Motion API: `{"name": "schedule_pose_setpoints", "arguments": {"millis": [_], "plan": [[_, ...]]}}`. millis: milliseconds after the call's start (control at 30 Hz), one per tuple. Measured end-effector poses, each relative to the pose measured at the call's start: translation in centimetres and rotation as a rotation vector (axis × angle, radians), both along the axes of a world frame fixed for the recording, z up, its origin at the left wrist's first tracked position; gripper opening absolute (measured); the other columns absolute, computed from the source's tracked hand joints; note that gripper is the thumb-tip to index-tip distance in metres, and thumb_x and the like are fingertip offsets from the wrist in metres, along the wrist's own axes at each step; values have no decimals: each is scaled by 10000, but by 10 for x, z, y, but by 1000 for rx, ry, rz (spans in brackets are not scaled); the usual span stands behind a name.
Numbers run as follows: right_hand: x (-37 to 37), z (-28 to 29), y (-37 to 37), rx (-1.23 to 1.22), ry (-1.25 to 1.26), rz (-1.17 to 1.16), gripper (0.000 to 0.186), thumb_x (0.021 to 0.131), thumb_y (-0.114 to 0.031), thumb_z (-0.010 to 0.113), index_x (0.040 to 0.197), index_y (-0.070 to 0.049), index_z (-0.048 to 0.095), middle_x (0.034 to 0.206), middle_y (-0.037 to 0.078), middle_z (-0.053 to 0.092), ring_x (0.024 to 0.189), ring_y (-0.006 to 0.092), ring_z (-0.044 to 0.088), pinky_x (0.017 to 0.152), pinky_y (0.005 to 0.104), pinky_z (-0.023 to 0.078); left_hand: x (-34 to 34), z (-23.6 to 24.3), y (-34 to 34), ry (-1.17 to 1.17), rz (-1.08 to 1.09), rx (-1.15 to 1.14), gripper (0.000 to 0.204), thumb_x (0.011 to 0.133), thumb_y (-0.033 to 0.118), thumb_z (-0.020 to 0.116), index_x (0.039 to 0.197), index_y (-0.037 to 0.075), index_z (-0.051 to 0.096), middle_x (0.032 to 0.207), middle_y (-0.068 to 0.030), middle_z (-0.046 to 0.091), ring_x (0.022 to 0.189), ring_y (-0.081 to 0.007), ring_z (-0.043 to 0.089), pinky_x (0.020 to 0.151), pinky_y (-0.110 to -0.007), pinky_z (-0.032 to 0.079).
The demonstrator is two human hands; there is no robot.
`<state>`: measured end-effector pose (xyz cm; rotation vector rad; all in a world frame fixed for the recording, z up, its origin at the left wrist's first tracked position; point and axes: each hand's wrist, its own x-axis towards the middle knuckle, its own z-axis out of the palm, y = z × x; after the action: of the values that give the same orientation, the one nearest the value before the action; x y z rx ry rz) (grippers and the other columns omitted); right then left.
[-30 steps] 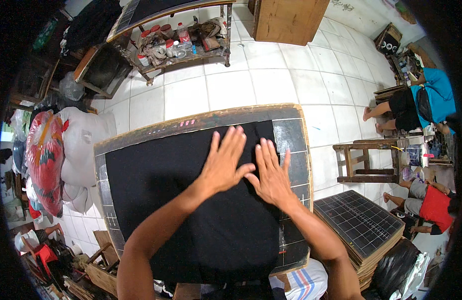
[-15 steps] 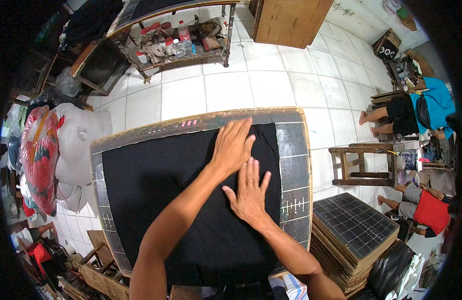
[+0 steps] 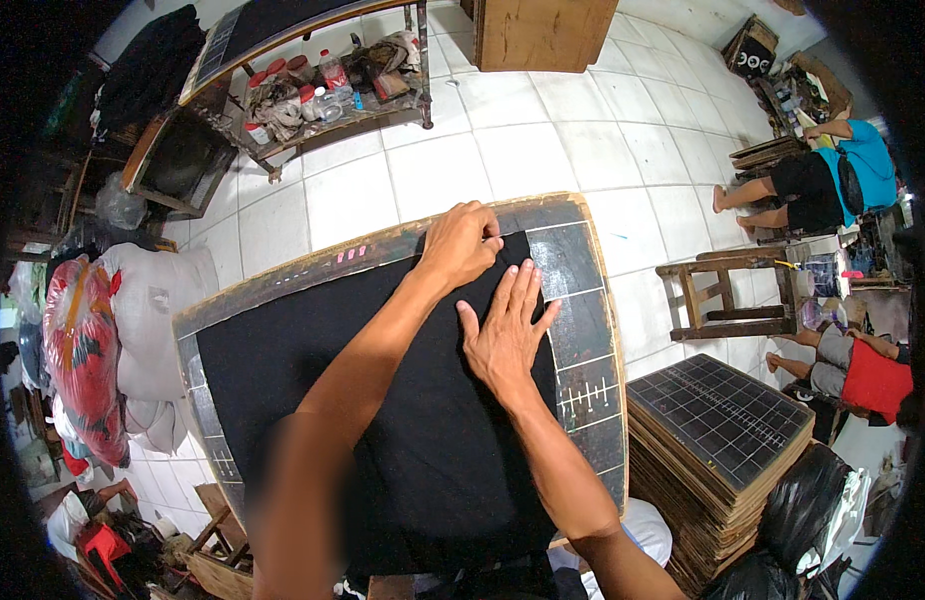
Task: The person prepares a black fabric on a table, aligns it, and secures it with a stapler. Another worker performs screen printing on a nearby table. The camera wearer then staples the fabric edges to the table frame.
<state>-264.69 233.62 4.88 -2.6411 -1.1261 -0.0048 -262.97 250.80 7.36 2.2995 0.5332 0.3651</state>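
On a gridded board [image 3: 593,345], plain black cloth [image 3: 428,420], left hand [image 3: 461,243] curled, grip unclear, right hand [image 3: 505,345] splayed

White tiled floor [image 3: 443,180] spreads across the far side, with a brown wooden cabinet [image 3: 543,35] at the far edge. At far left, a low shelf [image 3: 338,127] carries jars, rags and a clear bottle [image 3: 327,105]. On the left, a clear bag of red items [image 3: 83,350] leans by a whitish sack [image 3: 158,320]. To the right stand a wooden stool [image 3: 748,328], a person in blue [image 3: 868,175], a person in red [image 3: 878,378] and, nearer, a stack of gridded boards [image 3: 721,415] beside a black plastic bag [image 3: 803,510].
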Motion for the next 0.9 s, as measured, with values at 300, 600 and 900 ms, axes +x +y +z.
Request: {"name": "schedule_pose_setpoints", "arguments": {"millis": [300, 600, 900], "plan": [[13, 3, 31, 69, -45, 25, 902, 988, -557, 487, 1518, 132, 243, 1630, 303, 154, 1535, 418, 110, 1179, 670, 42, -77, 1, -16, -232, 538, -160, 321, 857, 110, 751, 1153, 12, 674, 1105, -117, 705, 1040, -208, 669, 940, -336, 496], [7, 21, 21, -96, -44, 59, 889, 998, -572, 444, 1522, 121, 255, 1637, 297, 131, 1547, 399, 64, 1191, 648, 29, -144, 14, 2, -205, 705, -170, 329, 896, 119, 720, 1197, 3, 657, 1165, -150, 684, 1124, -252, 648, 970, -402, 484], [-27, -1, -20, 36, 66, 182, 864, 982, -519, 516, 1523, 104, 259, 1639, 285, 139, 1543, 406, 86, 1183, 664, 41, -60, 4, -17, -225, 75, 119, 358, 887, 159, 685, 1202, -9, 662, 1244, -181, 659, 1197, -339, 608, 1041, -445, 451]]}}
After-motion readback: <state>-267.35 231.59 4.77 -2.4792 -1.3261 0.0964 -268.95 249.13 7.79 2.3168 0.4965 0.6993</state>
